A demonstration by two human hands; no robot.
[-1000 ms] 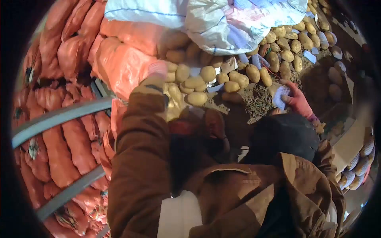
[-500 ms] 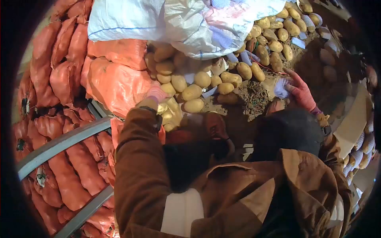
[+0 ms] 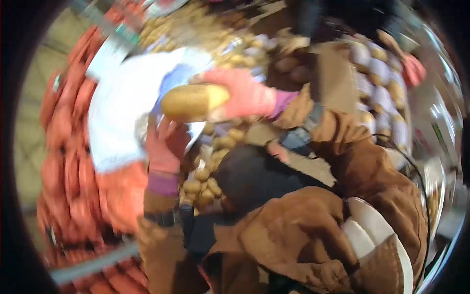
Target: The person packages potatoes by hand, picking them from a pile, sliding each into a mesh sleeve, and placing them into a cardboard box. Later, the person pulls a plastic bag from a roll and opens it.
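My right hand (image 3: 242,93), in a pink glove, is closed around a large yellow potato (image 3: 188,103) and holds it up over the white sack. Just below the potato is my left hand (image 3: 168,144), also gloved in pink, with its fingers apart and pointing up; I see nothing held in it, though motion blurs it. Behind the potato, a bluish-lilac patch (image 3: 172,81), perhaps foam netting, lies on the white woven sack (image 3: 115,122). Loose potatoes (image 3: 208,188) lie on the ground beyond my left wrist.
Stacked orange mesh sacks (image 3: 68,161) line the left side, with a grey metal bar (image 3: 98,262) low down. A carton of net-wrapped potatoes (image 3: 382,93) stands at the right. Another person's gloved hand (image 3: 413,70) is beside it. More potatoes (image 3: 196,34) spread at the back.
My view has swung to the right. My right hand has come up from the ground by a foam net and now holds a potato; my left hand has left the orange sack and potatoes.
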